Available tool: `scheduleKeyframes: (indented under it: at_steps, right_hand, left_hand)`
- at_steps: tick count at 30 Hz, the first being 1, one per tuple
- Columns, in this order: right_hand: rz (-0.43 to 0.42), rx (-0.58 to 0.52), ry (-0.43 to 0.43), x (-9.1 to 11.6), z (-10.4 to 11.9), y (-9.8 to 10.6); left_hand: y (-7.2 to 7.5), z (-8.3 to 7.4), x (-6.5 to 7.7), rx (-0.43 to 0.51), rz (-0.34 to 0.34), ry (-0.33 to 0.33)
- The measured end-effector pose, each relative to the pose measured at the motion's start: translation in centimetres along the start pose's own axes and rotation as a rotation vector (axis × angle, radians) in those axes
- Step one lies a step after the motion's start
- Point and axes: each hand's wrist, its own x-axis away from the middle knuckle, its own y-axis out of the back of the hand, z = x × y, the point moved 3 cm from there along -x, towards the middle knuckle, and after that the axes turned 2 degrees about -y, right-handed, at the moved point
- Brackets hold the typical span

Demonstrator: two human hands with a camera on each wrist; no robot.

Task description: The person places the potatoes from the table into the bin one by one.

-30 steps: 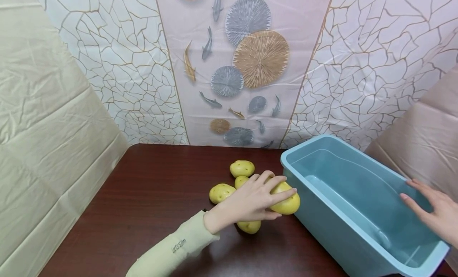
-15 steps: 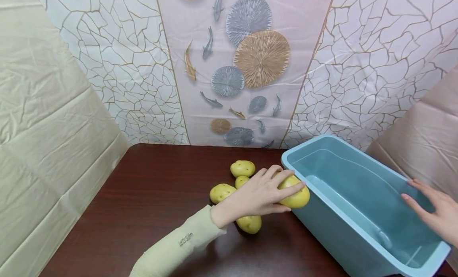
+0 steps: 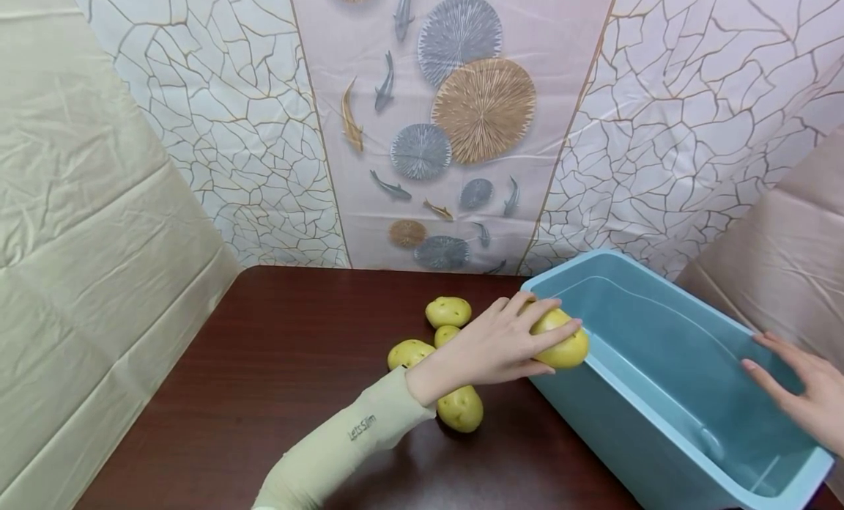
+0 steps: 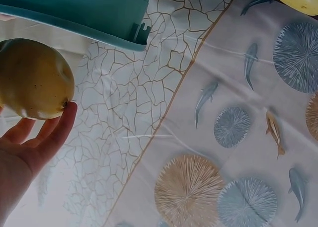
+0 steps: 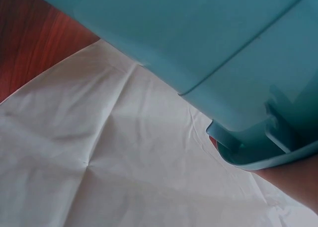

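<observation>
My left hand (image 3: pixel 497 341) grips a large yellow potato (image 3: pixel 563 345), its fingers spread over the top and far side. In the head view the potato overlaps the near long rim of a blue plastic bin (image 3: pixel 659 415). The left wrist view shows the same potato (image 4: pixel 37 80) against the fingertips, with the bin's rim above it. My right hand (image 3: pixel 801 382) rests over the bin's far right rim, fingers fairly straight and thumb inside. In the right wrist view, the bin's outer wall (image 5: pixel 174 33) fills the upper part and the fingers are hidden.
Several more potatoes lie bunched on the dark wooden table (image 3: pixel 297 363), among them a back potato (image 3: pixel 448 312), a left potato (image 3: pixel 409 352) and a front potato (image 3: pixel 460 409). The left forearm passes over the bunch. A patterned cloth (image 3: pixel 422 202) hangs behind the table.
My left hand has carried the potato right and slightly up, from beside the bin to its near rim. The right hand and the bin stay in place.
</observation>
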Motion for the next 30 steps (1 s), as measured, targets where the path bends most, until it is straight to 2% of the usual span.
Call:
scheduleKeyframes:
  at_steps: [6,9,13,16,20,24,27,30]
  right_hand:
    - [-0.007,-0.033,0.031,0.5,1.7,1.0]
    - [-0.018,-0.016,0.014,0.0,-0.2,-0.3]
    - [-0.007,0.012,-0.009,-1.2,-4.3,-3.0]
    - [-0.009,0.004,0.000,-1.5,-5.4,-3.8]
    - [-0.022,-0.005,0.007,-1.0,-3.9,-2.8]
    - [-0.019,-0.011,0.009,0.0,-0.6,-0.8]
    - [-0.030,-0.013,0.010,0.3,0.4,-0.2]
    - [-0.061,-0.031,0.020,-0.2,-1.4,-1.1]
  left_hand:
    - [0.0,0.2,-0.9,0.006,-0.009,-0.005]
    - [-0.1,0.2,-1.4,-0.004,-0.005,-0.008]
    - [-0.1,0.2,-2.0,-0.014,0.023,-0.010]
    - [-0.2,0.3,-2.3,0.003,0.045,-0.007]
    - [-0.3,0.4,-2.9,0.009,0.055,-0.005]
    - [-0.3,0.4,-3.4,0.009,0.064,-0.003]
    - [-0.3,0.4,-3.8,0.014,0.072,0.001]
    - [-0.2,0.3,-4.3,0.017,0.072,0.007]
